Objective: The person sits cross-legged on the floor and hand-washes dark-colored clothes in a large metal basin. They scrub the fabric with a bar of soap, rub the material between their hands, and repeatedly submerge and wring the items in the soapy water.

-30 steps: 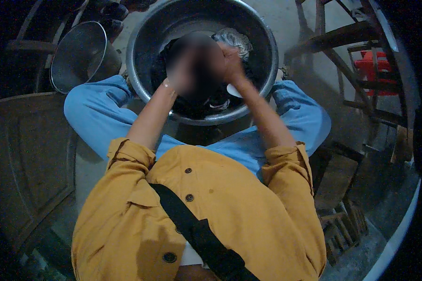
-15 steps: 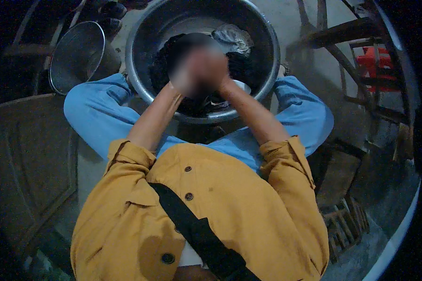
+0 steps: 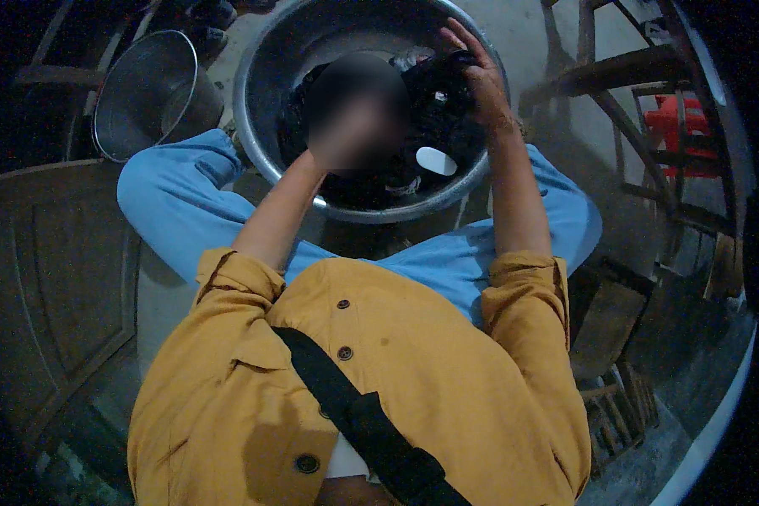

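A large metal basin (image 3: 249, 110) stands on the floor between my knees and holds wet dark cloth (image 3: 434, 114). My right hand (image 3: 483, 78) curls over a bunch of that cloth at the basin's far right side. My left hand (image 3: 354, 126) hovers over the middle of the basin; it is blurred, so its grip is unclear. A white oval bar of soap (image 3: 436, 160) lies on the cloth near the basin's front, between my two hands.
A smaller metal bucket (image 3: 143, 93) stands to the left of the basin. A wooden frame (image 3: 616, 72) and a red object (image 3: 687, 126) are on the right. A wooden panel (image 3: 51, 270) lies at the left, and low wooden pieces (image 3: 603, 325) by my right hip.
My hands were pressed together over the cloth; now they have parted. The right hand has gone to the basin's far right, and the left stays over the middle.
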`<state>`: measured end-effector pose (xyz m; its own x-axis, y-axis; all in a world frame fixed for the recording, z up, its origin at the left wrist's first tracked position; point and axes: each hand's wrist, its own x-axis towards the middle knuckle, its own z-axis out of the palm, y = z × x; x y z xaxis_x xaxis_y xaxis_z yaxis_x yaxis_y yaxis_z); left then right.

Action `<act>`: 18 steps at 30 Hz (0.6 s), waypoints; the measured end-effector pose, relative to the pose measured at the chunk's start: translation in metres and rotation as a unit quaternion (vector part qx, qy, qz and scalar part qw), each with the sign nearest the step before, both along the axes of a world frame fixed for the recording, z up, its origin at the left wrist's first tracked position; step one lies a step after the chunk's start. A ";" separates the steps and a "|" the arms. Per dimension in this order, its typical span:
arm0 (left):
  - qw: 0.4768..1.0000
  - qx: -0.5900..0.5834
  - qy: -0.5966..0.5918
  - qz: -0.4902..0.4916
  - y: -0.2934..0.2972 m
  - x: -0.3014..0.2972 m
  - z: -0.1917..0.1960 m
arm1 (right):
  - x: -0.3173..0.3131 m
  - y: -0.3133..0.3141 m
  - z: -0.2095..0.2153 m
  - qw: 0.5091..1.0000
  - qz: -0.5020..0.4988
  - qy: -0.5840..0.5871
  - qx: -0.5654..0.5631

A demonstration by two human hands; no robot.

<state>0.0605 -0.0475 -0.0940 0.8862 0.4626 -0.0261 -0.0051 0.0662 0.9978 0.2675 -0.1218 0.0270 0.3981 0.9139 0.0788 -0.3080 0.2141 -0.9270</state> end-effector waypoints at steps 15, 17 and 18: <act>0.950 -0.244 0.000 0.194 -0.054 0.019 0.061 | -0.074 0.008 -0.054 0.843 -0.109 -0.524 -0.060; 0.958 -0.224 -0.013 0.178 -0.046 0.009 0.069 | -0.112 -0.002 -0.049 0.812 -0.115 -0.568 0.074; 0.886 -0.404 0.028 0.227 -0.034 0.006 0.070 | -0.126 -0.005 -0.049 0.797 -0.059 -0.597 0.069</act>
<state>0.0663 -0.0820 -0.0237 0.6001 0.5809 -0.5499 -0.1658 0.7629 0.6249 0.1412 -0.1269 -0.0221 0.0458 0.8254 0.5626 0.8066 0.3018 -0.5083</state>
